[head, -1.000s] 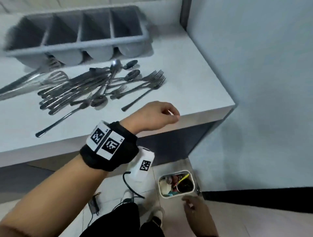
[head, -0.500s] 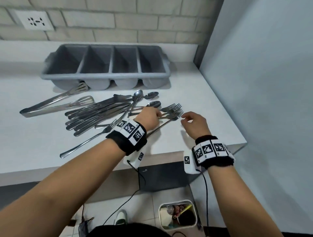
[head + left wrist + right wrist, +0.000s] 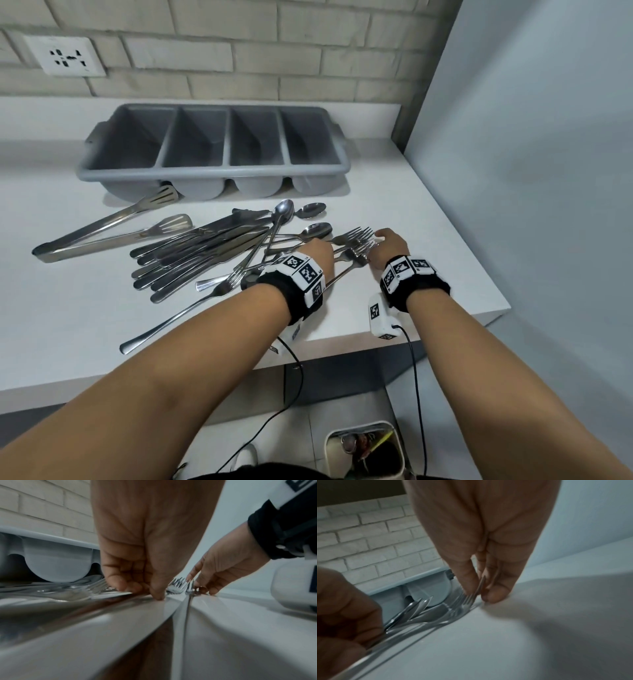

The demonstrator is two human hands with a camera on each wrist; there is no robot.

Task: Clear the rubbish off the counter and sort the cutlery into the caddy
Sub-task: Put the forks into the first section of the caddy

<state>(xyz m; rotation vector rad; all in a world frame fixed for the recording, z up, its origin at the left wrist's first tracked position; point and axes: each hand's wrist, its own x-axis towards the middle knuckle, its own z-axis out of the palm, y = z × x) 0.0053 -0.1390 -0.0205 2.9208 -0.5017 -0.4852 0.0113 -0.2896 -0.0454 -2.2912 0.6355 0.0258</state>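
Observation:
A grey four-compartment caddy (image 3: 212,168) stands empty at the back of the white counter (image 3: 428,260). In front of it lies a pile of knives, spoons and forks (image 3: 212,250). Several forks (image 3: 356,240) lie at the pile's right end. My left hand (image 3: 329,248) is curled down over their handles, thumb tip on the metal (image 3: 159,596). My right hand (image 3: 378,240) pinches the tines of one fork (image 3: 478,586) between thumb and finger, lifting its head slightly off the counter.
Metal tongs (image 3: 113,226) lie left of the pile. A grey wall (image 3: 531,171) bounds the counter on the right, and a brick wall with a socket (image 3: 65,56) stands behind. A white bin (image 3: 329,442) holding rubbish sits on the floor below the counter edge.
A second ago my right hand was down by the floor bin and my left rested at the counter edge. Both have come up to the forks and closed on them.

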